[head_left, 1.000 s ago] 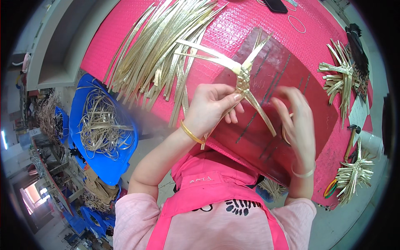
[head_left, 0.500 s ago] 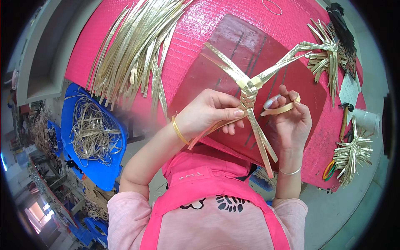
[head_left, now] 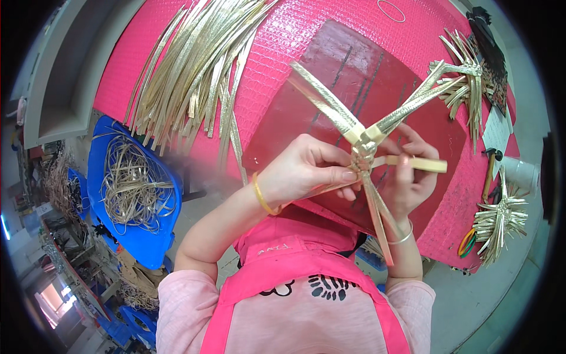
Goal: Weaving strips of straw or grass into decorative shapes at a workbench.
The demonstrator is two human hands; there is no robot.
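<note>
Braid point(head_left: 362, 156) of gold strips sits right of the frame's centre, above the dark red board point(head_left: 325, 62). It branches to upper left, upper right and downward. Left hand point(head_left: 311, 171) is pinched together on the braid's lower part. Right hand point(head_left: 411, 187) is closed around the pale yellow tape roll point(head_left: 430, 164), just right of the braid. Loose gold strips point(head_left: 194, 71) lie at upper left; blue bin point(head_left: 154, 243) stands below them.

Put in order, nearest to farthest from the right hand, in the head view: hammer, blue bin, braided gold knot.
1. Braided gold knot, just left of the right hand.
2. Hammer, on its right.
3. Blue bin, far left.
</note>
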